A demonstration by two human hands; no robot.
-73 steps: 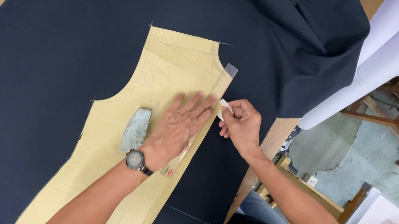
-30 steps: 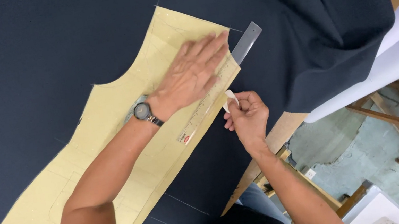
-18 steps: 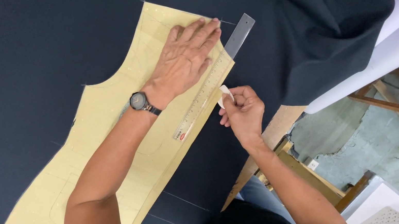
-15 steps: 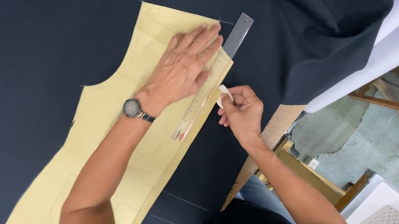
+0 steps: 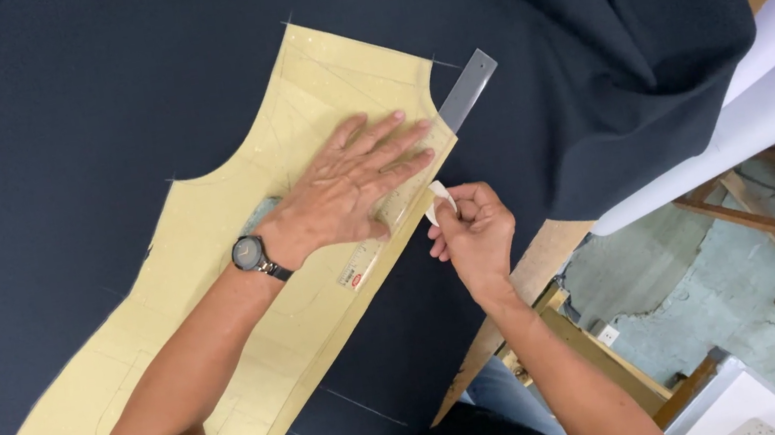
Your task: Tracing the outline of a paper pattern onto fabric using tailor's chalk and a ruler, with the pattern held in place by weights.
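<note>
On the dark navy fabric (image 5: 44, 145) we see the yellow paper pattern (image 5: 218, 302), with the clear ruler (image 5: 453, 107) laid along its right edge. Our left hand (image 5: 348, 188) lies flat, fingers spread, pressing pattern and ruler together. Just beside the ruler's edge, our right hand (image 5: 472, 231) pinches a white piece of chalk (image 5: 438, 195) against the cloth. Since half a second ago, the left fingers have fanned wider; the ruler has hardly shifted.
</note>
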